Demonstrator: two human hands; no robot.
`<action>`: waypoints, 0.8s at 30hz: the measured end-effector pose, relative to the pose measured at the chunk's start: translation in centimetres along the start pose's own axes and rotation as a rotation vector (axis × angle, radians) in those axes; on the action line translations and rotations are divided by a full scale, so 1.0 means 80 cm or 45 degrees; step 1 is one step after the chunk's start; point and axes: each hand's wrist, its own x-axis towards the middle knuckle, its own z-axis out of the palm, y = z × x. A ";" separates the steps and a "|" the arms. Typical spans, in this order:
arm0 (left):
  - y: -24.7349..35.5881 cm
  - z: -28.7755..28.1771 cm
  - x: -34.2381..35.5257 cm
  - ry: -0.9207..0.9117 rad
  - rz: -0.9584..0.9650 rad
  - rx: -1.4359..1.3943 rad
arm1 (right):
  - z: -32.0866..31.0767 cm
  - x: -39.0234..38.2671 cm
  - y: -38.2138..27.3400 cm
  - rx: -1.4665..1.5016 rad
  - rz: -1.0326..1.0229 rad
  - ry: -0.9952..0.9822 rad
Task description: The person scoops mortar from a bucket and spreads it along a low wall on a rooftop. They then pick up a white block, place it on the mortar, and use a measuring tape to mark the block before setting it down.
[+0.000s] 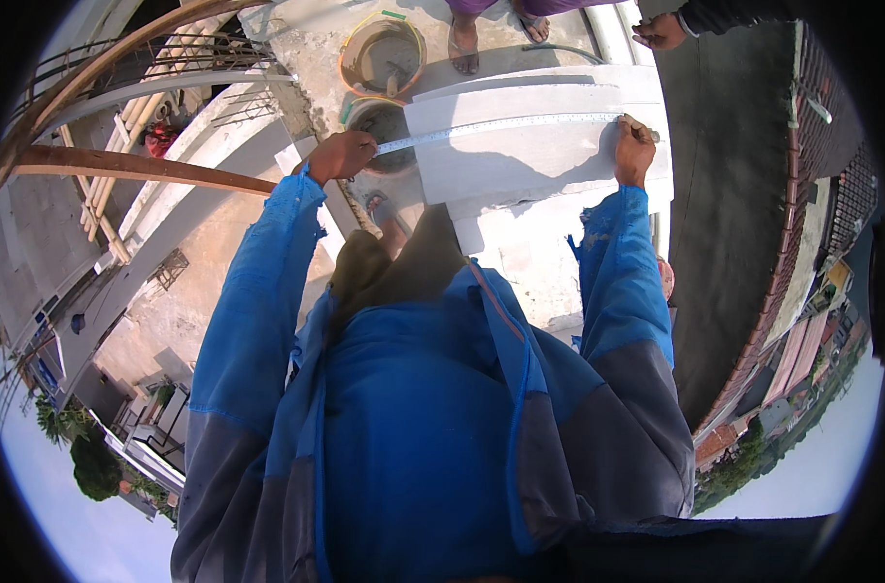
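Note:
A pale strip with fine markings, which looks like a measuring tape, stretches across a light grey block. My left hand is closed on its left end, beyond the block's left edge and beside the nearer bucket. At the block's right side, the fingers of my right hand pinch the tape's other end. A small light tip shows past these fingers; I cannot make out what it is. My sleeves are blue, with ragged cuffs.
Another bucket, holding grey material, stands farther back. At the top are a person's sandalled feet and a dark-sleeved hand. A wooden beam and bare rebar lie left. Right of the white wall, a dark grey surface borders roof tiles.

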 end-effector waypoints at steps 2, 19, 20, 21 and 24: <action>-0.011 0.005 0.008 0.016 0.045 0.089 | -0.002 0.006 0.003 0.031 -0.020 -0.027; -0.016 0.013 0.015 -0.027 0.046 -0.059 | -0.006 0.017 0.014 -0.125 0.032 0.028; -0.011 0.013 0.010 -0.015 0.068 -0.061 | -0.009 0.019 0.015 -0.141 0.022 0.042; -0.005 0.014 0.006 -0.003 0.091 -0.062 | -0.009 0.021 0.017 -0.161 0.003 0.082; -0.002 0.023 -0.015 0.126 0.101 0.013 | 0.009 0.004 0.004 -0.141 -0.100 0.193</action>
